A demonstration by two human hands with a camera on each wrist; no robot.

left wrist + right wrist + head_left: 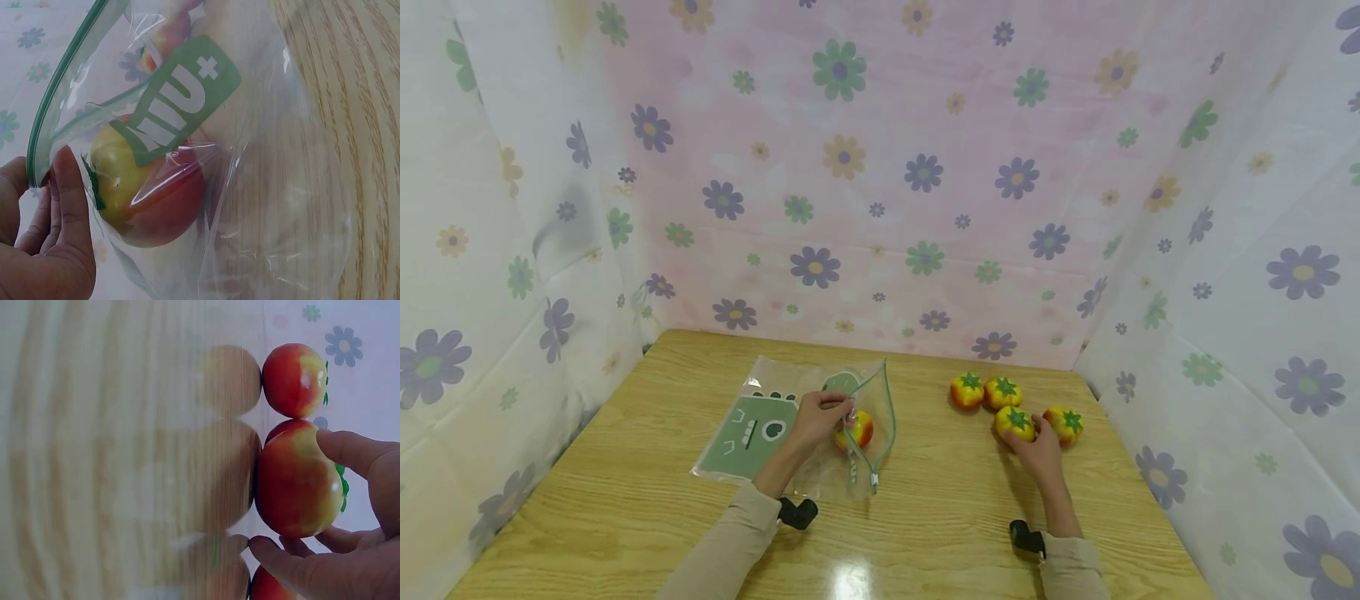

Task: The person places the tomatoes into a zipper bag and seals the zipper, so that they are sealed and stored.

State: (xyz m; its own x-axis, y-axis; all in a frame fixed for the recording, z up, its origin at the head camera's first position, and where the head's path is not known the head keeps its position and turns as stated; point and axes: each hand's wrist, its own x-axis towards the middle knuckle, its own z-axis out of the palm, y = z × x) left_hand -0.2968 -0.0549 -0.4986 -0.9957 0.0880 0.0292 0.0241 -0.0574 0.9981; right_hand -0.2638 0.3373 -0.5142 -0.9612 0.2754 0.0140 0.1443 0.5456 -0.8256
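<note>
From the head view, I saw one clear bag (741, 437) with a green face on it, on the counter (940, 533). Its open mouth was on its right side, facing the loose fruits. The left grip (820, 419) pinched the green rim (891, 408) of that mouth. One bagged fruit (863, 429), red and yellow, sat inside, close to the mouth. Right of the bag were four more: one back fruit (962, 396), another back fruit (1000, 396) just beside it, a front fruit (1011, 423), and an end fruit (1063, 427) farthest from the bag. The right grip (1041, 457) had its thumb and fingers round the front fruit, well apart from the bag. This fruit was round, with no long way to it, and the right grip was the nearer one. I counted five fruits and one bag.

In the left wrist view, thumb and finger nipped the bag's rim, and the bagged fruit showed behind a green patch (181, 100) with white letters.

In the right wrist view, the front fruit sat between thumb and fingers, right down at the counter.
</note>
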